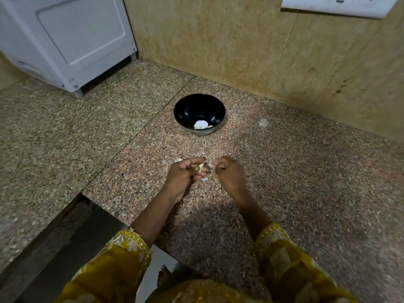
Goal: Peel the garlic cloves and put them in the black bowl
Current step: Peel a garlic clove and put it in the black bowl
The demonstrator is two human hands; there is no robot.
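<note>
Peeling at centre frame: left hand (185, 174) pinches garlic clove (200, 166) steady; right hand (229, 173) grips strip of skin (211, 165), likely tearing it away. Black bowl (199, 113) sits just above hands, within reach, few pale peeled pieces at bottom.

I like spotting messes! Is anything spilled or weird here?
Nothing much. Bits of garlic skin lie on the counter under the hands, as peeling goes. The black bowl stands upright with a few pale pieces inside.
</note>
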